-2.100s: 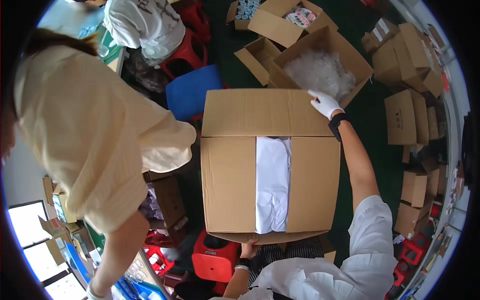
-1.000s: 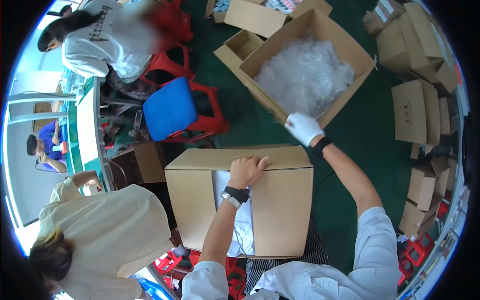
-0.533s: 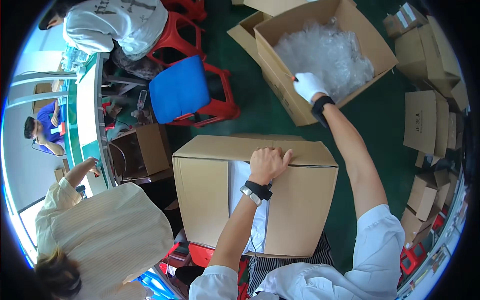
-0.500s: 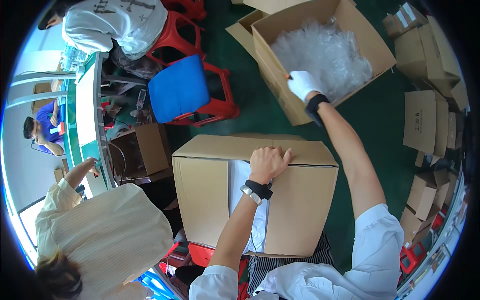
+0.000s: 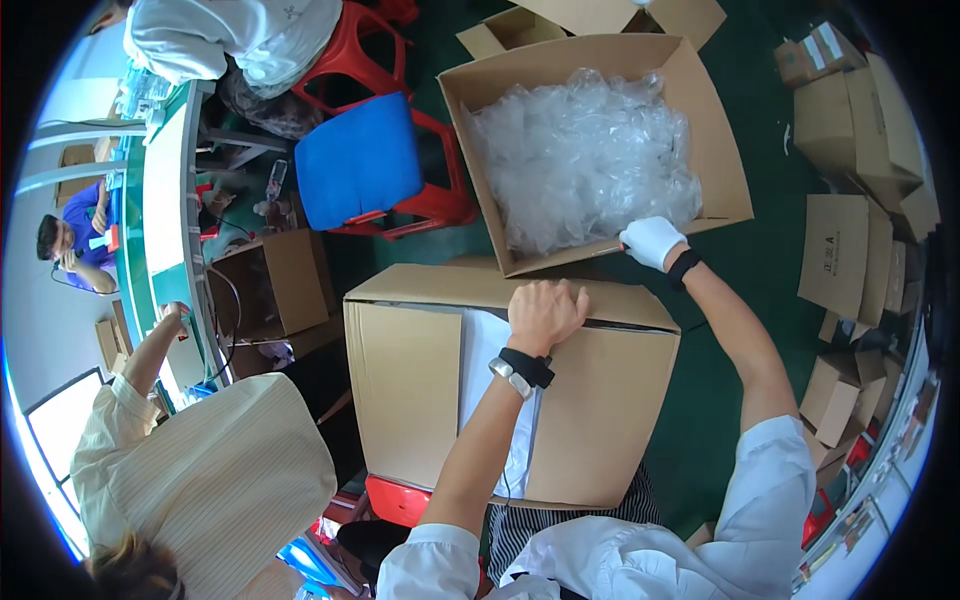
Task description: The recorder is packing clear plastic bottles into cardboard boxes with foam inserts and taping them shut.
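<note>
In front of me stands a large cardboard box (image 5: 605,410), its two side flaps folded in with a strip of white plastic sheet (image 5: 482,355) showing between them. My left hand (image 5: 545,318), bare and with a watch and black band at the wrist, is closed over the box's far flap. My right hand (image 5: 655,243) wears a white glove and grips the near rim of an open cardboard box (image 5: 725,190) beyond. A small orange-tipped thing, too small to name, shows at its fingertips. Clear crumpled plastic bags (image 5: 590,160) fill that open box.
A red stool with a blue seat (image 5: 360,160) stands left of the open box. A person in a striped shirt (image 5: 220,480) sits close at my left by a long workbench (image 5: 170,220). Several cardboard boxes (image 5: 835,250) line the right side. More boxes lie behind the open one.
The open box has turned and come nearer, now against the far side of my box. My right hand has moved down toward me with its rim. My left hand keeps its hold.
</note>
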Tool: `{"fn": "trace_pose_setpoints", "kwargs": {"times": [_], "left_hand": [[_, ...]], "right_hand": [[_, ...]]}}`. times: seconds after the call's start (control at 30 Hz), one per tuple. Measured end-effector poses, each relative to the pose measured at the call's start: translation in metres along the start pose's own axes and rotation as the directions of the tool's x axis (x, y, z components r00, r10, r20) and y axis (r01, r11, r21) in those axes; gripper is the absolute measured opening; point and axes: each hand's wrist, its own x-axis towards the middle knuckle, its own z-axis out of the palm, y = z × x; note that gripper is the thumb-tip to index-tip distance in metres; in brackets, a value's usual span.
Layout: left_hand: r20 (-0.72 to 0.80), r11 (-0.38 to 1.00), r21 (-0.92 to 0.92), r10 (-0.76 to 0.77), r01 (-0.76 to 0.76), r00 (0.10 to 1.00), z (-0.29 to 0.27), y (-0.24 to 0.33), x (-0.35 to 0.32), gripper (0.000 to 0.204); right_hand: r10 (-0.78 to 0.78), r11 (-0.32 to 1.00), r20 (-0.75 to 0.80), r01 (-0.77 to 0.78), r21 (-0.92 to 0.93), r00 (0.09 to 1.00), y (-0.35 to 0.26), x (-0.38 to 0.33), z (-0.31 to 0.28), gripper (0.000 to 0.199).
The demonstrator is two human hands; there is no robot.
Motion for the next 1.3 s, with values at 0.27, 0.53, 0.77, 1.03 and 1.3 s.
{"fn": "trace_pose_setpoints", "kwargs": {"times": [0.27,0.53,0.77,1.03,1.3], "left_hand": [[-0.312,0.996,0.001,0.084,-0.089,0.946,0.016,0.0,0.0,0.031],[-0.134,0.997,-0.033,0.063,-0.068,0.989,0.013,-0.003,-0.006,0.026],[-0.558,0.956,-0.197,0.073,-0.218,0.826,-0.009,-0.065,-0.089,0.056],[-0.412,0.992,-0.035,-0.123,0.12,0.903,0.037,-0.118,-0.222,0.074],[-0.391,0.972,-0.234,-0.113,0.02,0.914,-0.001,-0.109,-0.249,0.068]], "right_hand": [[-0.114,0.974,-0.152,0.14,0.177,0.982,-0.063,0.042,0.007,0.016],[-0.171,0.975,0.008,0.168,0.146,0.985,-0.065,0.036,0.032,0.023],[0.341,0.857,-0.471,-0.064,0.511,0.814,-0.105,-0.04,-0.037,0.019],[-0.248,0.942,-0.253,0.294,0.163,0.935,-0.241,-0.098,0.037,0.019],[-0.045,0.997,-0.257,0.061,0.053,0.965,-0.289,-0.162,-0.013,0.012]]}}
